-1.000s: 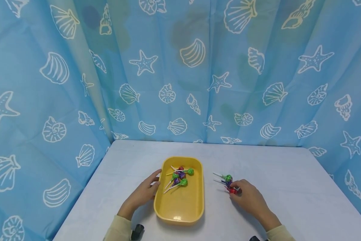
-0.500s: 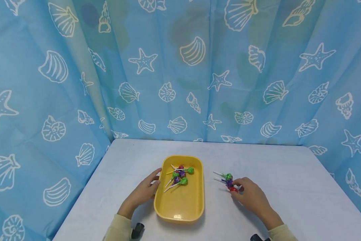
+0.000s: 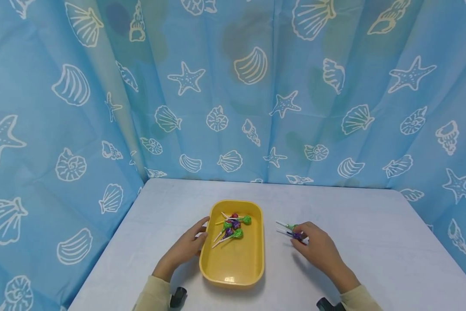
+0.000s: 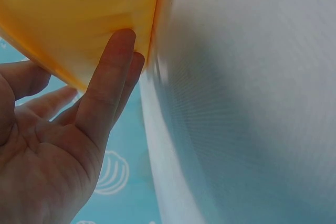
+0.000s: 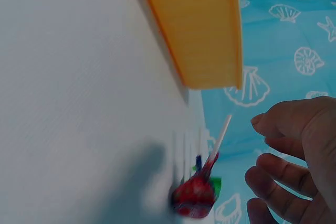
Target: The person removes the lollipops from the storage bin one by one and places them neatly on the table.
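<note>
My left hand (image 3: 184,250) lies against the left side of a yellow tray (image 3: 233,265). In the left wrist view its extended fingers (image 4: 107,85) touch the tray's outer wall. Several wrapped lollipops are heaped in the far half of the tray, among them a green lollipop (image 3: 237,233). My right hand (image 3: 318,248) hovers over a small row of lollipops on the table, right of the tray. A green lollipop (image 3: 289,226) and a purple lollipop (image 3: 294,235) show beside its fingertips. From the right wrist, a red lollipop (image 5: 193,198) rests below the loosely bent fingers, apart from them.
A white cloth (image 3: 357,224) covers the table. Behind and to the left hangs a blue curtain (image 3: 233,95) with white shell and starfish prints. The tray's wall (image 5: 202,35) rises to the left of the right hand.
My right hand has lifted off the red lollipop and shifted slightly away from me and left, over the green and purple ones. The left hand and tray have stayed put.
</note>
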A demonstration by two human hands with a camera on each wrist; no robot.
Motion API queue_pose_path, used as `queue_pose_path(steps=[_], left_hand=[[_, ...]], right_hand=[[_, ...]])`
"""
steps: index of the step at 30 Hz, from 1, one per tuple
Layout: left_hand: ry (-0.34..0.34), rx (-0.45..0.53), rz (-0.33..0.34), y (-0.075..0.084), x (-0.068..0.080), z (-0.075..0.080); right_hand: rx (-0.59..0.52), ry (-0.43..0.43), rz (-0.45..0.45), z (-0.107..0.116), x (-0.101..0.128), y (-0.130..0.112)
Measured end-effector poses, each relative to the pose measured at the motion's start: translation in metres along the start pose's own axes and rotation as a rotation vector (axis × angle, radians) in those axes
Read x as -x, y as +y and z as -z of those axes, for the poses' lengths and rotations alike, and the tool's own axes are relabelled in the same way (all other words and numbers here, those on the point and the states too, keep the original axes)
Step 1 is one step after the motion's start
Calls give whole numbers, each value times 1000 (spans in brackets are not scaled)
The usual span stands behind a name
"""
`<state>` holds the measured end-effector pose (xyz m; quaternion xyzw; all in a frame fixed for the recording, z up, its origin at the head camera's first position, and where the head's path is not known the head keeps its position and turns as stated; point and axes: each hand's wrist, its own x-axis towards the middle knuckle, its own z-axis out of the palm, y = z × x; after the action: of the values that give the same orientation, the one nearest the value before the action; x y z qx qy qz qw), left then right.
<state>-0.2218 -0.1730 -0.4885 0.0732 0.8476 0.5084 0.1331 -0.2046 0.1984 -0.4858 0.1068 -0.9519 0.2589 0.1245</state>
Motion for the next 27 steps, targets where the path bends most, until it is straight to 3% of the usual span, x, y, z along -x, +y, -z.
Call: queue_pose_path(steps=[8, 15, 27], left_hand=[[10, -1, 1, -1, -1, -1], [6, -3, 1, -3, -2, -2], [4, -10, -15, -1, 0, 0]], right_hand=[[-45, 34, 77, -2, -11, -24], [-39, -37, 60, -4, -21, -43], [-46, -89, 120, -16, -32, -69]])
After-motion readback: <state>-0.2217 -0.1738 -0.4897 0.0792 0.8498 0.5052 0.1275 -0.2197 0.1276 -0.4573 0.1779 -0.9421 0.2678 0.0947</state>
